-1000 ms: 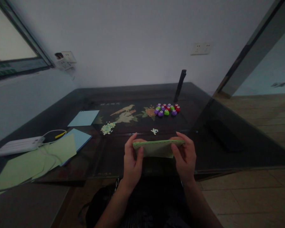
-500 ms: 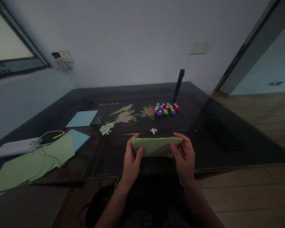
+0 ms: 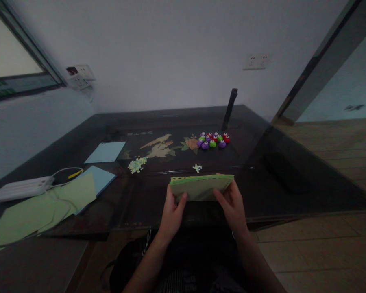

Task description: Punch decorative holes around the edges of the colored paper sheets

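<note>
Both hands, left hand [image 3: 171, 209] and right hand [image 3: 232, 205], now pinch the green paper stack [image 3: 201, 188] lower down by its near edge, with the fingers no longer over its top edge and the punches [image 3: 212, 140] at 12 o'clock.

the green sheet stack [image 3: 201, 188] looked like matt paper, its top edge perforated with small holes. the table [image 3: 277, 171] had a dark, glossy glass-like top that mirrored the wall. the small punches [image 3: 212, 139] looked like shiny coloured plastic. loose green and blue sheets [image 3: 57, 199] were matt paper. the floor [image 3: 332, 150] looked like wood planks.
</note>
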Demonstrator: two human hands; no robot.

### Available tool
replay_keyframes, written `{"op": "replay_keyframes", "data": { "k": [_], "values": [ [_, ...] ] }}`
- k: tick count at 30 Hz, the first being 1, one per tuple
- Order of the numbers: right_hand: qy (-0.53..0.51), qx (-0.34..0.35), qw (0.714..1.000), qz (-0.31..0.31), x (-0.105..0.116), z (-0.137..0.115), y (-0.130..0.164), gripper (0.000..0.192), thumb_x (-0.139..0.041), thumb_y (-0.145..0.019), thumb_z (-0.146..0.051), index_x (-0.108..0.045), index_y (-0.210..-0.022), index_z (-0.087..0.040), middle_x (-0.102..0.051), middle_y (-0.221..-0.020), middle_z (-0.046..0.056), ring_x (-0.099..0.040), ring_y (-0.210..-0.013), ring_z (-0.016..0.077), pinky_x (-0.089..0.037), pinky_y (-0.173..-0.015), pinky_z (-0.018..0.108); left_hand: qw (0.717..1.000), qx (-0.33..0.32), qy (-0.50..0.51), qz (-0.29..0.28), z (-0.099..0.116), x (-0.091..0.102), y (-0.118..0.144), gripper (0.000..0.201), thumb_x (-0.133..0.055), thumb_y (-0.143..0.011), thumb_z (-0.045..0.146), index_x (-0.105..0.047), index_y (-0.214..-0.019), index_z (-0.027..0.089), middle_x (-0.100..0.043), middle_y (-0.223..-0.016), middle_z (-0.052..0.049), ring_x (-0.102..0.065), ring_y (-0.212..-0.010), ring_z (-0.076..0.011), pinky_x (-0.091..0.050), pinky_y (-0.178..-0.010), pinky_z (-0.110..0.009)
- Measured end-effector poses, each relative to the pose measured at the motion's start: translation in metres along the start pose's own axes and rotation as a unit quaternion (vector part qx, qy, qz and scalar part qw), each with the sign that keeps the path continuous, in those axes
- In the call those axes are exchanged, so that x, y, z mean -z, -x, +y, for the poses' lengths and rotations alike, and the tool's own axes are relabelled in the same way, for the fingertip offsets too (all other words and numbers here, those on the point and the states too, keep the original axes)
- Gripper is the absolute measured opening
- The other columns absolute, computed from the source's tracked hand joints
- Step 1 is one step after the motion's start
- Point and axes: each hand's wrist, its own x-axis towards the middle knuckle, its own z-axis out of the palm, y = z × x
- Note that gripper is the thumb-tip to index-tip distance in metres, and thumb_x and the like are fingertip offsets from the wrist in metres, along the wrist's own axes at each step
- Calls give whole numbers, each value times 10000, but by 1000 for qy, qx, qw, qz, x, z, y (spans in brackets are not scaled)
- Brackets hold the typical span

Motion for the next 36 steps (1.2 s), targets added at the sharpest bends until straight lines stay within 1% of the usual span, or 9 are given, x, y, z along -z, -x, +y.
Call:
{"op": "replay_keyframes", "data": {
  "k": [3,7,14,19,22,25,27,32,36],
  "values": [
    [-9,-5,1000,3,-1,2,1,293,-605,-807,-313,-520,-1074,-228,-617,-1072,68,-566,-1060,209,-485,-890,341,1000,5,7,2,0,-1,0,361,-531,-853,355,-448,-1171,206,-575,-1150,-66,-518,-1138,-198,-401,-979,-333],
    [-20,-15,1000,2,-2,3,4,258,-612,-803,-293,-530,-1041,-234,-631,-1011,54,-577,-1038,203,-495,-866,331,1000,4,8,-7,-1,-2,1,407,-532,-850,365,-419,-1207,204,-560,-1185,-78,-510,-1153,-201,-382,-1001,-339],
    [-8,-31,999,6,-2,5,7,293,-602,-807,-307,-523,-1076,-218,-639,-1037,65,-578,-1048,209,-470,-906,341,1000,24,2,-16,-3,-2,3,474,-505,-865,375,-356,-1273,186,-508,-1260,-98,-441,-1223,-208,-323,-1041,-335],
    [20,-48,999,-5,1,10,7,347,-574,-820,-320,-493,-1142,-220,-609,-1138,78,-574,-1063,214,-450,-935,370,999,20,-19,-22,-2,-1,2,448,-493,-871,367,-362,-1260,186,-519,-1232,-94,-471,-1179,-200,-322,-1030,-331],
    [97,-40,994,-4,2,14,7,316,-547,-830,-318,-501,-1121,-206,-615,-1111,91,-586,-1019,223,-459,-895,373,998,27,-47,-14,-1,-1,2,374,-463,-886,368,-388,-1200,179,-546,-1182,-96,-502,-1135,-195,-352,-993,-321],
    [193,-13,981,10,3,14,8,254,-523,-839,-304,-520,-1067,-193,-629,-1045,98,-591,-977,230,-455,-856,363,996,34,-81,-6,2,-3,3,304,-419,-904,362,-401,-1143,174,-571,-1138,-100,-532,-1092,-194,-395,-933,-312],
    [221,0,975,11,3,13,8,221,-507,-844,-294,-526,-1038,-189,-632,-1016,96,-590,-959,228,-453,-833,347,994,32,-105,-2,6,-4,2,272,-397,-911,350,-405,-1117,172,-589,-1103,-100,-559,-1043,-194,-420,-889,-310],
    [205,-23,978,-8,2,4,8,197,-496,-849,-308,-519,-1001,-185,-626,-921,70,-591,-855,203,-463,-761,314,982,29,-188,-8,18,-1,-2,234,-377,-906,312,-411,-1090,171,-628,-968,-87,-610,-883,-197,-453,-775,-305],
    [169,-54,983,-39,0,-3,7,241,-518,-843,-338,-511,-1033,-191,-623,-901,58,-588,-812,190,-473,-720,305,975,20,-219,-37,23,12,-13,251,-385,-890,303,-429,-1099,171,-623,-920,-69,-606,-829,-188,-456,-733,-291]
  ]
}}
